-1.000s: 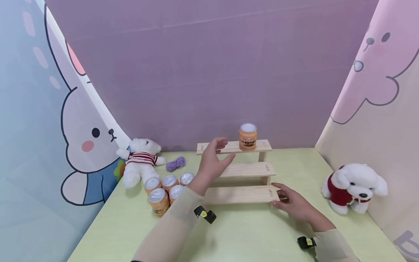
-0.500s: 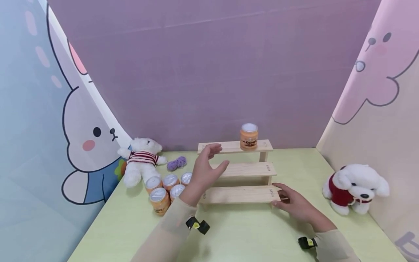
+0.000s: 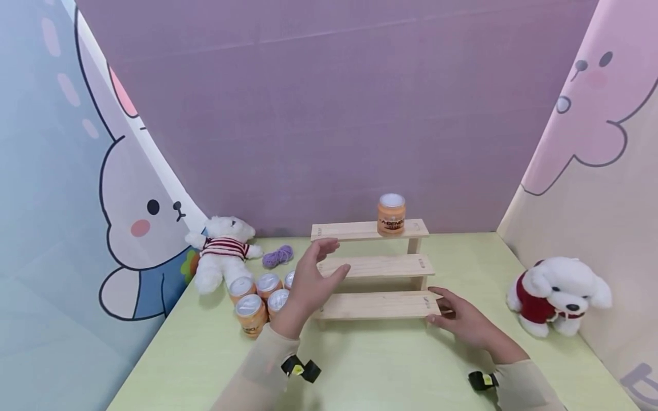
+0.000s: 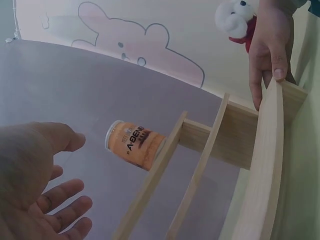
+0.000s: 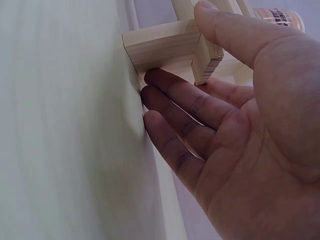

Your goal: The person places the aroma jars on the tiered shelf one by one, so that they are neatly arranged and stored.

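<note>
Bare pale wood in the three-tier shelf (image 3: 378, 306), matt and smooth, with fine grain. Smooth sides and glossy, silvery lids (image 3: 249, 306) on the orange jars (image 3: 252, 324). Fluffy plush on the white dog (image 3: 572, 283); fuzzy strands in the purple yarn (image 3: 278, 257). Matt, faintly creased finish across the purple backdrop (image 3: 329, 114).

Room above bottom plank (image 3: 380, 305), jar cluster (image 3: 252, 321) blocking left, upper jar (image 3: 391, 217) right
</note>
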A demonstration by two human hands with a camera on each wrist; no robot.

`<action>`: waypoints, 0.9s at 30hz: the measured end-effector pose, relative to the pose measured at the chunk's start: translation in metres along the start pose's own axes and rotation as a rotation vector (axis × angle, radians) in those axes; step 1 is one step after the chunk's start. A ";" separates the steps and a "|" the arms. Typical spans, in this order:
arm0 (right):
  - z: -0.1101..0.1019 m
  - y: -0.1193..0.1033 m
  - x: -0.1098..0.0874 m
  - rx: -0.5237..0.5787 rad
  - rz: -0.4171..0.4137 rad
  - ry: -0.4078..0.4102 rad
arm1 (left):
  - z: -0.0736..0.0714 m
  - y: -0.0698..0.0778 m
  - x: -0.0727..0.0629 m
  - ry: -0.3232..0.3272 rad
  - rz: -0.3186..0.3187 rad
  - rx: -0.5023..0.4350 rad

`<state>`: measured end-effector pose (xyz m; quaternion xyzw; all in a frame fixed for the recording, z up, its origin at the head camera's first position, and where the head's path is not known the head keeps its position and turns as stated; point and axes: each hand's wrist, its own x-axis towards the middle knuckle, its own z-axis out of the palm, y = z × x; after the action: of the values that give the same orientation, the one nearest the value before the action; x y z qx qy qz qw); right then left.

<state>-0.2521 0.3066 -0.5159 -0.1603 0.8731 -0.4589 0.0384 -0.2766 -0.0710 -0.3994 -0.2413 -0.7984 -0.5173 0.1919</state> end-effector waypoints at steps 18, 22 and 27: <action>0.000 0.000 0.001 -0.005 -0.004 0.000 | -0.024 -0.013 -0.026 -0.029 -0.051 0.047; 0.000 0.001 0.001 -0.005 -0.001 0.001 | -0.027 -0.014 -0.032 -0.031 -0.025 0.079; 0.000 0.001 0.000 0.001 0.001 -0.001 | -0.032 -0.014 -0.040 -0.028 -0.009 0.115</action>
<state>-0.2527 0.3070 -0.5162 -0.1600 0.8730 -0.4591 0.0392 -0.2503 -0.1133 -0.4197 -0.2336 -0.8304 -0.4680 0.1920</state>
